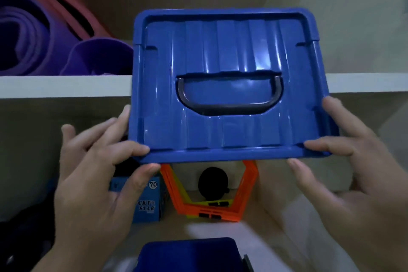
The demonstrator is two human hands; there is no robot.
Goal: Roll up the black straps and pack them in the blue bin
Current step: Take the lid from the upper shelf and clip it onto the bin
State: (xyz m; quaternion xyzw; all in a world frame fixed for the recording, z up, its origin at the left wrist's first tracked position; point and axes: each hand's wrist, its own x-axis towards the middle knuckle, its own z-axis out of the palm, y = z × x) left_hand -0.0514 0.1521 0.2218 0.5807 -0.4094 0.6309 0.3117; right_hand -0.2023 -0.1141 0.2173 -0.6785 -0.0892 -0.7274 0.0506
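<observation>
I hold a blue plastic lid (pixel 229 55) with a dark recessed handle (pixel 227 100) up in front of the shelves, tilted toward me. My left hand (pixel 99 183) grips its lower left corner, thumb on the front edge and fingers along the side. My right hand (pixel 344 174) grips the lower right corner the same way. The blue bin (pixel 189 254) shows at the bottom centre, below the lid. A round black object (pixel 213 181), possibly a rolled strap, sits on the lower shelf behind the lid.
Orange and yellow hexagonal frames (pixel 207 207) stand on the lower shelf, with a blue printed box (pixel 148 203) to their left. Rolled purple mats (pixel 39 35) lie on the upper shelf, whose white edge (pixel 66 85) crosses the view.
</observation>
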